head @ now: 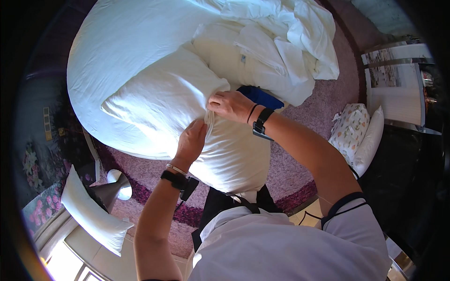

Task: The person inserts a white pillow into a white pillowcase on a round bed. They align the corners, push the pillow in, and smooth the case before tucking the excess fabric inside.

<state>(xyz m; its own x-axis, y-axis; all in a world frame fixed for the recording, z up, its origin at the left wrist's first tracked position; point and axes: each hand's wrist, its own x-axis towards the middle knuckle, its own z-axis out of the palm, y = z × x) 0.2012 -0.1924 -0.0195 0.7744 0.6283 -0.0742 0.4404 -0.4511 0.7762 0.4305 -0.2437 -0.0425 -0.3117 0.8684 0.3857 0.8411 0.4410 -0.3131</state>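
Observation:
A large white pillow [232, 154] lies at the bed's near edge, close against my body, partly inside a white pillowcase [165, 87] that spreads onto the bed. My left hand [192, 139] grips the pillowcase's gathered edge, its fingertips partly hidden in the folds. Just above it to the right, my right hand [230, 105] pinches the same edge with curled fingers. Both wrists wear black straps with small devices. Beyond the right hand lies a dark blue cloth or object [261, 97], partly under white bedding.
The bed's white fitted sheet [105, 70] spreads to the left, with a crumpled white duvet [267, 52] at the right. Another white pillow [93, 214] rests lower left by a cone-shaped stand [112, 193]. A patterned pillow [351, 131] lies at the right on the purple carpet [313, 116].

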